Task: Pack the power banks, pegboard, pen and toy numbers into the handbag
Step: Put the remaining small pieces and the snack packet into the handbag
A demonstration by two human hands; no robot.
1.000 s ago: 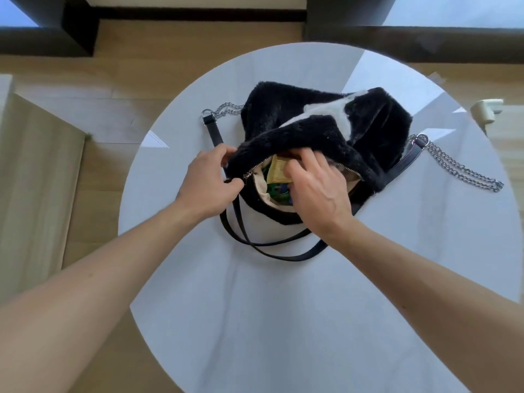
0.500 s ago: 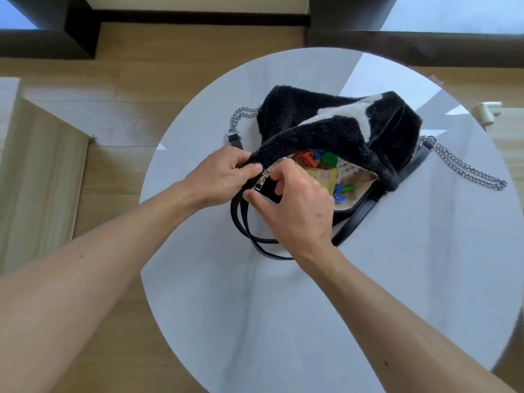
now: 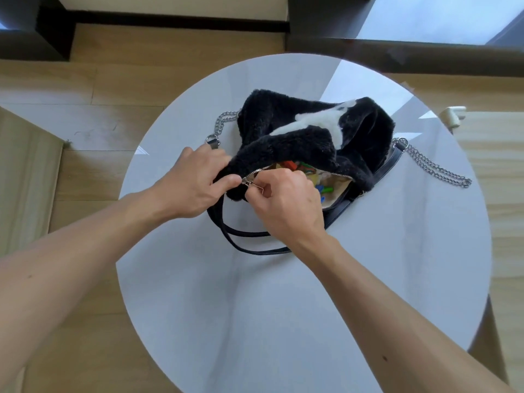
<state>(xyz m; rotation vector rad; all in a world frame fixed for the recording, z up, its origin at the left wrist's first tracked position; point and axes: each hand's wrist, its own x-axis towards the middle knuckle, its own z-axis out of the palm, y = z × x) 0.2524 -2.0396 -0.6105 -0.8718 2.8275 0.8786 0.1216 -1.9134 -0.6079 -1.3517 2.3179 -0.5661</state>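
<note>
A black furry handbag (image 3: 309, 143) with a white patch lies on the round white table (image 3: 283, 307), its zipper mostly undone. Coloured toy numbers (image 3: 323, 190) show inside the beige lining. My left hand (image 3: 195, 185) grips the bag's furry left end beside the zipper's start. My right hand (image 3: 283, 202) pinches the silver zipper pull (image 3: 251, 184) at the left end of the opening. Power banks, pegboard and pen are hidden from view.
The bag's black straps (image 3: 241, 236) loop toward me on the table. Chain straps lie at the bag's left (image 3: 224, 123) and right (image 3: 436, 168). A wooden panel (image 3: 25, 177) stands left of the table; wood floor surrounds it.
My right hand came out of the bag's opening, moved left and took the zipper pull. My left hand kept holding the bag's left end.
</note>
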